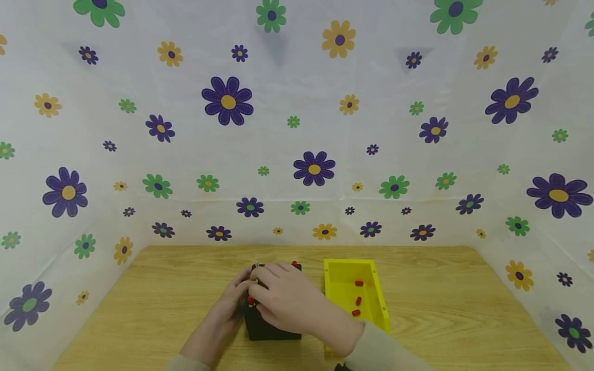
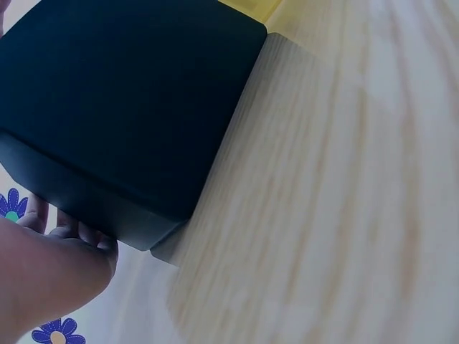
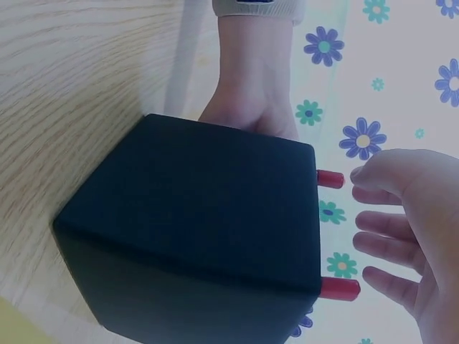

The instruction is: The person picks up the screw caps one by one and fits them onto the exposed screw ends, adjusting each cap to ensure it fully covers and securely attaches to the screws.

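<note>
A black box [image 1: 274, 329] stands on the wooden table. Red caps [image 1: 251, 300] stick out along its top, with two red pegs [image 3: 339, 288] plain in the right wrist view. A thin pale peg [image 1: 257, 265] shows at the far left corner. My left hand [image 1: 227, 304] grips the box's upper left side, its fingers [image 2: 86, 233] against that side in the left wrist view. Over the top is my right hand [image 1: 290, 299], fingers loosely bent and nothing seen between them [image 3: 423, 229]. That hand hides most of the box top in the head view.
A yellow tray [image 1: 327, 288] stands right of the box, with several small red cylinders [image 1: 359, 301] in it. My right forearm crosses its near end. A white sheet [image 1: 278, 139] printed with flowers rises behind and beside the table [image 1: 431, 309].
</note>
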A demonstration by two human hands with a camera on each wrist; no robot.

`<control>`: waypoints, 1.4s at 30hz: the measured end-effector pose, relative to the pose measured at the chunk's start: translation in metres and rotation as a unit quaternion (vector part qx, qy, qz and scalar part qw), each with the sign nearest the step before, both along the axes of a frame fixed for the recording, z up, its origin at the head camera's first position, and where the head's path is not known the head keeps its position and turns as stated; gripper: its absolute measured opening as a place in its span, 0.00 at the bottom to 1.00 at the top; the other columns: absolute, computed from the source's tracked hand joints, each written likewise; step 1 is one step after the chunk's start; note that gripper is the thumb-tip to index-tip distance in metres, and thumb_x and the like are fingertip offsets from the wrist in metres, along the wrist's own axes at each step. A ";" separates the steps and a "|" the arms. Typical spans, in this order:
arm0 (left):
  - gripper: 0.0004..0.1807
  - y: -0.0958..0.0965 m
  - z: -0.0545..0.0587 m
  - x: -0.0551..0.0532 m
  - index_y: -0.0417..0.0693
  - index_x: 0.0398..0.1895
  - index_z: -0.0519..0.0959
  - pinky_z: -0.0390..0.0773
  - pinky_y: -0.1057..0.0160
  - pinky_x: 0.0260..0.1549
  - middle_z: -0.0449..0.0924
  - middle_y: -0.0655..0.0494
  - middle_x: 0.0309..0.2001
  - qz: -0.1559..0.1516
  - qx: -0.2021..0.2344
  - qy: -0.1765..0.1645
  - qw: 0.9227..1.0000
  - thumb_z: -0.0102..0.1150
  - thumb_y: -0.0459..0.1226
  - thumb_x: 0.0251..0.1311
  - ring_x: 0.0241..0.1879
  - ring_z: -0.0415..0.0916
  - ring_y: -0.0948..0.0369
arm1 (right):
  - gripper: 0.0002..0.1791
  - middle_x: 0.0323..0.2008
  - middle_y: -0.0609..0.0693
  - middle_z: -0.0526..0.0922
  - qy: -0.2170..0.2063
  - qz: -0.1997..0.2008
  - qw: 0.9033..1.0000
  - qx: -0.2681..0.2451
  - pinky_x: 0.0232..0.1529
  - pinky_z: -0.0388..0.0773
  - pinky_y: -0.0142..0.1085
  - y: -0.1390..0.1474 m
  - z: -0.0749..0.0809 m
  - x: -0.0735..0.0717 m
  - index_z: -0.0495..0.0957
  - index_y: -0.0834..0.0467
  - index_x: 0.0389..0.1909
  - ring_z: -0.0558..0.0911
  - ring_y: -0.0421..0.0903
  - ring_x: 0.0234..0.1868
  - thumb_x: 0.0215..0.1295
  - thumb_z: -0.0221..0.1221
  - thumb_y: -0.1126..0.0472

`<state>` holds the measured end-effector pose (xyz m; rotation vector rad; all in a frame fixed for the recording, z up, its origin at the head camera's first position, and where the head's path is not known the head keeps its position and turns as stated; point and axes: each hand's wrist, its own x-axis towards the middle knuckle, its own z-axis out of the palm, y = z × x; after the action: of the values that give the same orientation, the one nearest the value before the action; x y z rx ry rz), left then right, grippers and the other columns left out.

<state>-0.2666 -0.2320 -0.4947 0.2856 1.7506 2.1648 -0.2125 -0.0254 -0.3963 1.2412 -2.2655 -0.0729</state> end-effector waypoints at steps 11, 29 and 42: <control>0.15 -0.001 0.004 -0.004 0.67 0.59 0.75 0.75 0.65 0.57 0.77 0.71 0.50 0.003 -0.029 -0.005 1.000 0.50 0.39 0.76 0.51 0.76 0.69 | 0.15 0.56 0.43 0.83 0.008 -0.009 1.000 0.009 0.62 0.79 0.35 0.010 0.006 0.002 0.82 0.46 0.54 0.82 0.42 0.58 0.71 0.67 0.47; 0.16 -0.013 0.003 -0.007 0.68 0.63 0.73 0.73 0.65 0.61 0.79 0.73 0.53 -0.061 -0.006 0.009 0.998 0.43 0.40 0.81 0.55 0.77 0.69 | 0.13 0.58 0.45 0.83 -0.009 -0.025 0.999 0.025 0.64 0.78 0.36 0.023 0.010 0.003 0.82 0.47 0.51 0.81 0.43 0.59 0.71 0.67 0.47; 0.37 -0.009 0.010 -0.003 0.39 0.84 0.53 0.72 0.69 0.61 0.70 0.59 0.69 0.005 -0.052 -0.030 0.998 0.51 0.40 0.78 0.59 0.74 0.72 | 0.13 0.59 0.46 0.83 -0.031 -0.047 0.998 0.007 0.66 0.78 0.39 0.042 0.019 0.002 0.82 0.48 0.51 0.81 0.45 0.61 0.70 0.68 0.49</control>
<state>-0.2693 -0.2407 -0.4851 0.1832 1.8263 2.0598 -0.2110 0.0167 -0.3776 1.1589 -2.3802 -0.0846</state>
